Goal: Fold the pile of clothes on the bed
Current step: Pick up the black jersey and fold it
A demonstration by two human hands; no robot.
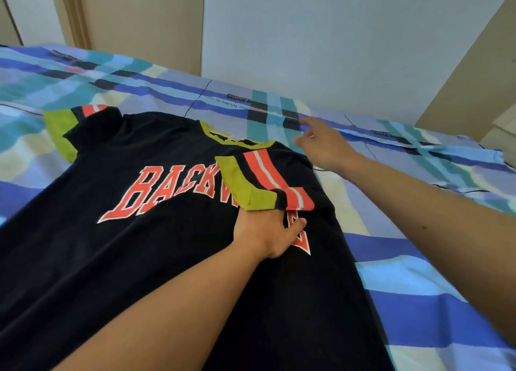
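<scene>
**Black T-shirt spread on a plaid bed, one sleeve folded in, both hands near it**

At the back left, a beige door frame (78, 13) stands behind the bed, with a pale wall (335, 35) to its right. The bed (418, 301) fills the view and is covered in a sheet of blue, teal and cream checks.

A black T-shirt (111, 259) lies face up on the bed, its neckline towards the wall and its hem towards the viewer. On the left, its flat sleeve (60, 130) spreads out over the sheet, with a lime-green cuff and a red and white stripe. Red letters (173, 192) across the chest read "BACKW"; the rest is covered. The lime-edged neckline (223, 137) sits above them.

Over the end of the lettering lies the folded sleeve (262, 181), turned inward onto the chest, cuff towards the viewer.

The left hand (265, 234) reaches in from below and rests on the chest, palm down. Its fingers are tucked under the folded cuff and hidden, so it is unclear whether they grip the cloth. The thumb lies out to the right on the shirt.

The right hand (326, 144) is further right and well apart from the left, just beside the shirt's shoulder and over the sheet. It is slightly blurred, its fingers loosely spread and holding nothing.
</scene>
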